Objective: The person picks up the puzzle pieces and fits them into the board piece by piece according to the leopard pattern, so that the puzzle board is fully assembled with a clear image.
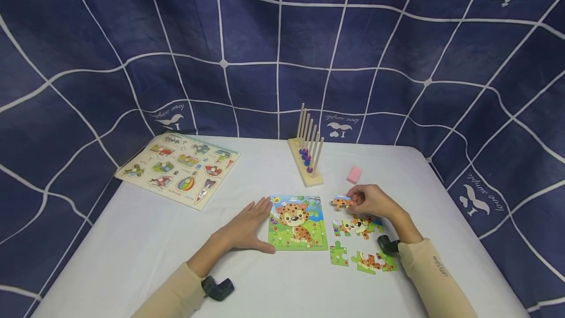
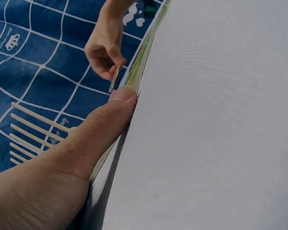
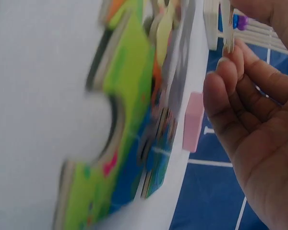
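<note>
My left hand lies at the left edge of a leopard picture board, fingers straight and thumb along its lower left corner. In the left wrist view, the thumb rests against the board's edge. To the right of the board, my right hand pinches a jigsaw puzzle piece with orange spots between thumb and fingers. The right wrist view shows this piece edge-on. Other jigsaw pieces lie below the right hand, some grouped together, several with leopard parts or green grass.
A wooden peg stand with purple and blue beads stands behind the board. A pink block lies beyond the right hand. At the back left is a knobbed vehicle puzzle board. Blue checked cloth hangs behind the white table.
</note>
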`<act>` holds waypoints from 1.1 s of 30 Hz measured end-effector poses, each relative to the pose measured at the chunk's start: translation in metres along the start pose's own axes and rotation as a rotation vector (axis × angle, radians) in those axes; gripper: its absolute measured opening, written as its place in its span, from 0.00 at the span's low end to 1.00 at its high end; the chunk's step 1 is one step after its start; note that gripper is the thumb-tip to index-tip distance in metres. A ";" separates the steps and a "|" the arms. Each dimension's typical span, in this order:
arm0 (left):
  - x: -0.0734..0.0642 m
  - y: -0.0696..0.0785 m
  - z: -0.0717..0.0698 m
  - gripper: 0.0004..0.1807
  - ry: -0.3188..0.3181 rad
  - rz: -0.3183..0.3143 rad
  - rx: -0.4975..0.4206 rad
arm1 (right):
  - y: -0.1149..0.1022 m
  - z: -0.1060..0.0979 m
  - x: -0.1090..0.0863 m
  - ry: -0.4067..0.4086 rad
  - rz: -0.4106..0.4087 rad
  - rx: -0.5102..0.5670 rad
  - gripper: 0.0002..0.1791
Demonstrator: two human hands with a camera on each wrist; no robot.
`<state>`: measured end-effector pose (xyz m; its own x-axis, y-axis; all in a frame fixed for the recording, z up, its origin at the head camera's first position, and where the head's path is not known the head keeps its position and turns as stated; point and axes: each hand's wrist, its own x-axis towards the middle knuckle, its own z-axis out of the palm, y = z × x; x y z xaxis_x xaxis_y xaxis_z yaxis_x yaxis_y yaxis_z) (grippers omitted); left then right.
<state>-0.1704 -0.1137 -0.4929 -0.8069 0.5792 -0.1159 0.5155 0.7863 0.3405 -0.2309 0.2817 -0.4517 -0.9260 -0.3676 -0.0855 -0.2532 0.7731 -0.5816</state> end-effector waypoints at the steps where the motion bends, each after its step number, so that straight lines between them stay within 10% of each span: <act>1: 0.000 0.000 0.000 0.73 0.001 -0.001 0.000 | -0.002 0.001 0.001 0.002 0.003 -0.001 0.19; 33: -0.001 0.000 -0.001 0.73 -0.007 -0.005 -0.021 | -0.090 0.059 0.045 -0.046 -0.206 -0.014 0.18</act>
<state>-0.1701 -0.1143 -0.4919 -0.8076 0.5766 -0.1239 0.5051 0.7847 0.3595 -0.2328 0.1649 -0.4506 -0.8405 -0.5418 -0.0031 -0.4402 0.6863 -0.5790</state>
